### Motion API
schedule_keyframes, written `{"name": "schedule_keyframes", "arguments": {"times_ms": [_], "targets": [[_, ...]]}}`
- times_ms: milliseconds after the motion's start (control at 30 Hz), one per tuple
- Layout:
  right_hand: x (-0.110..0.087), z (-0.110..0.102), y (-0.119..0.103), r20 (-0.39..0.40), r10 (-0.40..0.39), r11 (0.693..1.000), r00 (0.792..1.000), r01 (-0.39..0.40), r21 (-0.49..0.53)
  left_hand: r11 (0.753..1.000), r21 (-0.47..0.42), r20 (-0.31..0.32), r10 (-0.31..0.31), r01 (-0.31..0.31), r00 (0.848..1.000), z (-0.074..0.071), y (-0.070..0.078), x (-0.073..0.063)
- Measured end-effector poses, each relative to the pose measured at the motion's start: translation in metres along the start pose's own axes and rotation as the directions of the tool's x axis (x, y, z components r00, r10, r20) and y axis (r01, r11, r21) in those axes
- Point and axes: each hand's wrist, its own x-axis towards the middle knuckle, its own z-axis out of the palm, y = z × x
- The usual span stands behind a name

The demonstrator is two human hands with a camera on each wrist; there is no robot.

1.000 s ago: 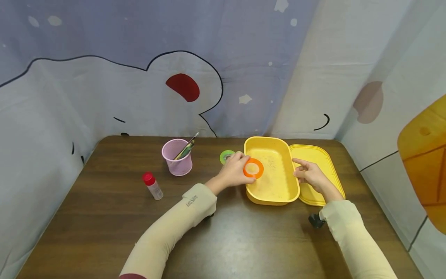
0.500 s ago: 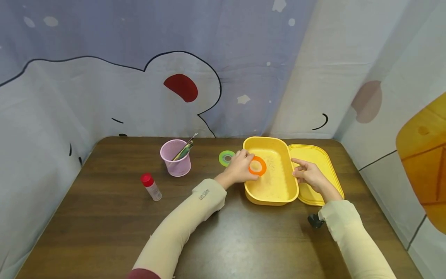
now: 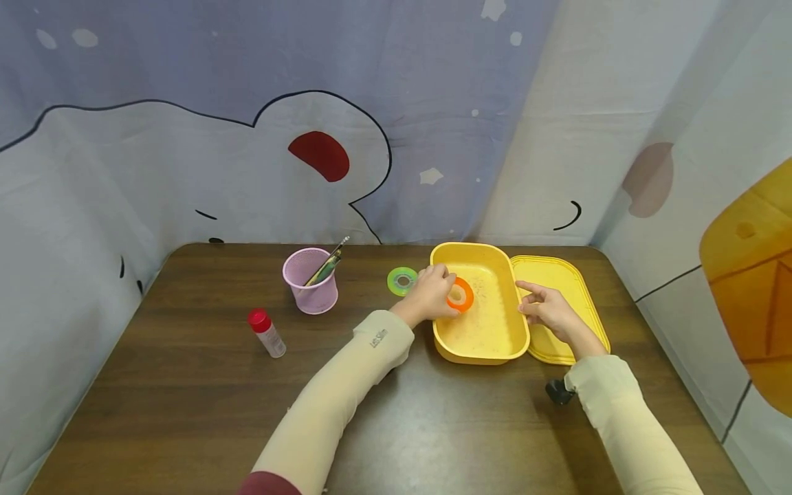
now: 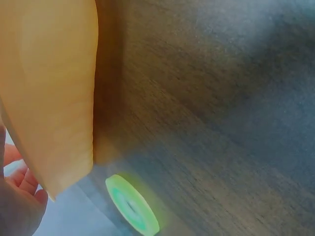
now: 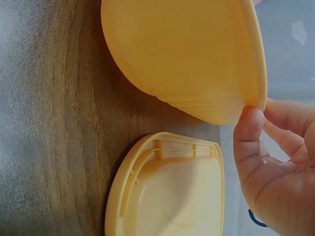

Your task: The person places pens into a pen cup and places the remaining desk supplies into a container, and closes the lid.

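Dark wooden surface [image 3: 470, 433], right of frame centre: left fingers [image 3: 438, 272] pinch a flat orange ring [image 3: 469, 294] rightward of them, in or just over a rectangular yellow plastic box [image 3: 501, 320]; right fingers [image 3: 533, 288] pinch the box's right rim.

Printed cloth [image 3: 433, 69], violet-blue and whitish, hangs behind the dark wood-grained table [image 3: 155, 385] and along both sides; black outlines [image 3: 315, 91], pale stars [image 3: 431, 176] and a red patch [image 3: 319, 156] decorate it; an orange shape [image 3: 755, 289] shows at right; soft light glosses the table's near half
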Motion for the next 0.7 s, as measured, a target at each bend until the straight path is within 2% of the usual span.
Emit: {"name": "schedule_keyframes", "arguments": {"times_ms": [233,433,700], "targets": [[-0.008,0.005,-0.014,0.001,0.007,1.000,1.000,-0.007,0.004,0.999,0.053,0.023,0.010,-0.011,1.000,0.003,0.001,0.004],[-0.002,0.001,-0.003,0.009,0.002,1.000,1.000,-0.002,0.024,0.996,0.086,0.040,0.017,-0.020,0.999,0.003,0.003,0.006],[0.001,-0.001,0.003,-0.005,-0.005,1.000,1.000,0.005,0.014,0.995,0.103,0.068,-0.007,0.000,0.998,0.004,0.005,0.006]]}}
